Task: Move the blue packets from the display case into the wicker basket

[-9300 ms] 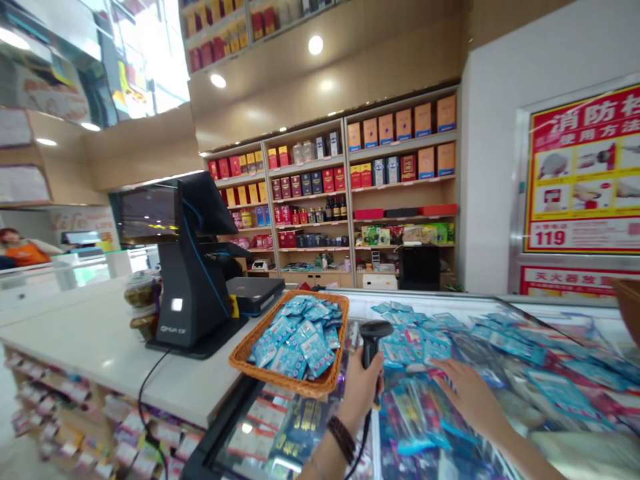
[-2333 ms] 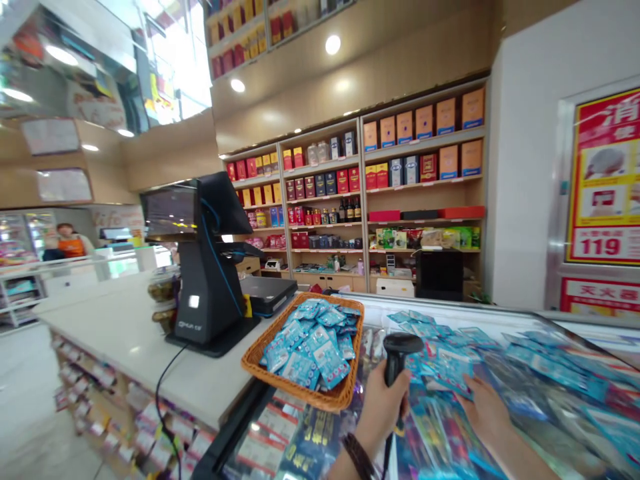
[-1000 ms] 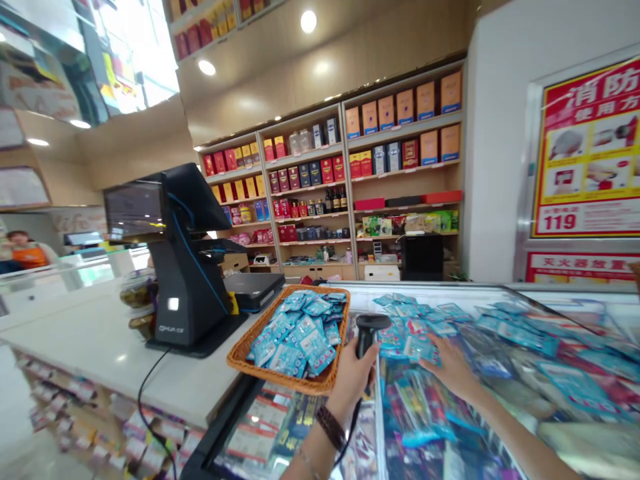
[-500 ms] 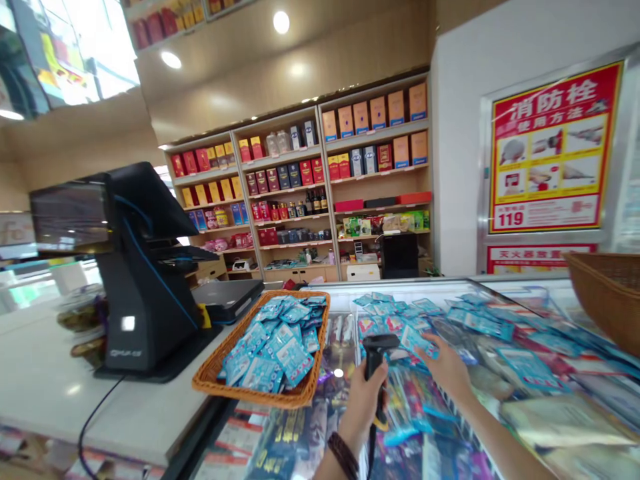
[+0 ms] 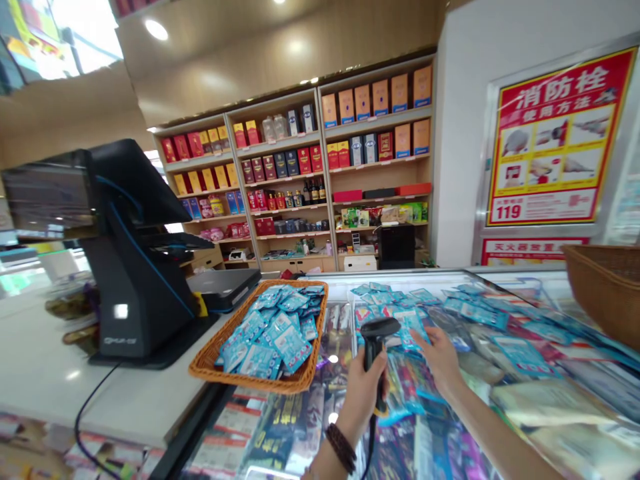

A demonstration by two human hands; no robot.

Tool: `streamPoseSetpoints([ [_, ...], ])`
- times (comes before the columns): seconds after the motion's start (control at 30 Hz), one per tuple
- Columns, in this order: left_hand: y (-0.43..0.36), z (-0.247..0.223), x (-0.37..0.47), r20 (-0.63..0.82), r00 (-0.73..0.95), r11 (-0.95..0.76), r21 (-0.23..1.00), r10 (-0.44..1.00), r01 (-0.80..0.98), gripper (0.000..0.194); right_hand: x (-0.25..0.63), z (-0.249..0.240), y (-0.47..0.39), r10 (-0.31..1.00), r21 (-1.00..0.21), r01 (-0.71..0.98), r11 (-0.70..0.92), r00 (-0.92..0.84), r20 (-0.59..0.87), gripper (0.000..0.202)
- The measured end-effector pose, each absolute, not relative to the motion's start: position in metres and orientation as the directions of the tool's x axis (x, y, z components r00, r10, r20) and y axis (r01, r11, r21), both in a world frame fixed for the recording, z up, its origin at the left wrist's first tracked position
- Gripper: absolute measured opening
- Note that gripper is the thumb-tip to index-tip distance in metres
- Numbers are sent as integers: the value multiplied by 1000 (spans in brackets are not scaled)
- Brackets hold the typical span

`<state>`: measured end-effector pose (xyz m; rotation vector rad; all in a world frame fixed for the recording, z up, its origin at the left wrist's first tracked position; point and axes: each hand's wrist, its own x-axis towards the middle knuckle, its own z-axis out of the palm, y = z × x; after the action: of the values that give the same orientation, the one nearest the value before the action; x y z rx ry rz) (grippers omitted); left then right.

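My left hand point(image 5: 366, 387), with a dark beaded bracelet at the wrist, is wrapped round the handle of a black barcode scanner point(image 5: 380, 328). The scanner is upright over the glass counter, its cable hanging down. Just right of it, my right hand point(image 5: 439, 357) pinches the edge of a blue packet point(image 5: 411, 329). Similar blue packets point(image 5: 475, 310) lie scattered on the counter top behind and to the right. An orange wicker basket point(image 5: 299, 383) heaped with blue packets point(image 5: 280, 333) stands to the left.
A black register terminal point(image 5: 145, 267) stands on the white counter point(image 5: 135, 400) at left, beside a dark flat box point(image 5: 225, 287). A brown woven basket point(image 5: 605, 290) is at the right edge. Shelves point(image 5: 320, 187) of boxes and bottles line the back.
The view has shifted slightly. The packet in my right hand is turned more upright, close beside the scanner head. Both hands keep their holds.
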<state>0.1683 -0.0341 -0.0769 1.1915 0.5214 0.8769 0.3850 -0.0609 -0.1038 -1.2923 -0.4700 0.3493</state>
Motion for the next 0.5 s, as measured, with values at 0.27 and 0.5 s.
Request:
streamPoseSetpoints([
  [0.27, -34, -72, 165, 104, 583, 94, 949, 805, -300, 87, 384, -101, -64, 486, -973, 61, 222, 858, 164, 81],
  [0.5, -36, -70, 164, 89, 583, 107, 950, 807, -294, 84, 388, -107, -61, 485, -970, 77, 232, 855, 184, 77],
])
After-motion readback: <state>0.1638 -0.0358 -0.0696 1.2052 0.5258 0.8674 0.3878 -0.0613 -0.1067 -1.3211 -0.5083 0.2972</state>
